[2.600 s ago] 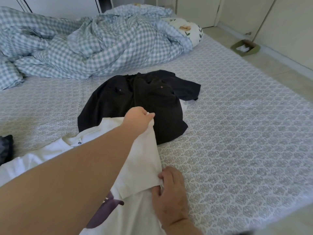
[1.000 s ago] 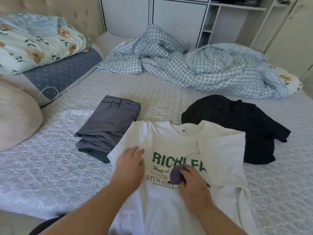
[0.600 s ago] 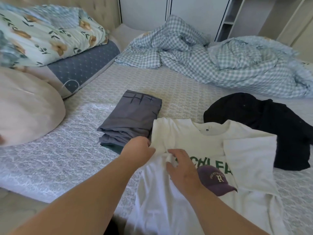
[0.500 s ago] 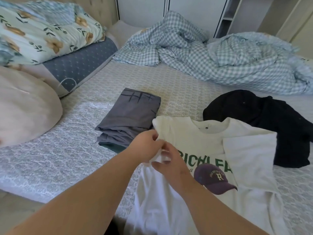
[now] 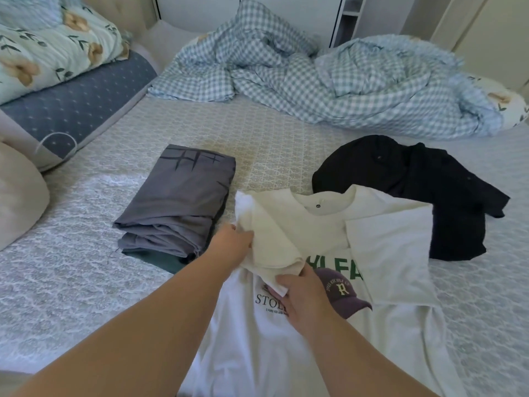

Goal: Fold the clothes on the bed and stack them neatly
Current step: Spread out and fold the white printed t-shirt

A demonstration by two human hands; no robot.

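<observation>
A white T-shirt (image 5: 323, 230) with green lettering and a purple cap print lies face up on the bed (image 5: 272, 133) in front of me. Its right sleeve is folded inward over the chest. My left hand (image 5: 233, 245) grips the shirt's left sleeve and holds it lifted over the print. My right hand (image 5: 303, 293) pinches the lower edge of that same fold. Left of the shirt lies a folded grey garment (image 5: 183, 202) on top of something dark green. Behind the shirt at the right lies a crumpled black shirt (image 5: 415, 190).
A rumpled blue checked duvet (image 5: 315, 78) fills the far side of the bed. Floral and blue pillows (image 5: 57, 67) and a beige cushion (image 5: 17, 196) line the left. White cupboards stand behind. The bed's near edge is at the lower left.
The right sleeve was folded over the chest. Both hands then moved to the shirt's left side, took hold of the left sleeve and lifted it inward across the lettering.
</observation>
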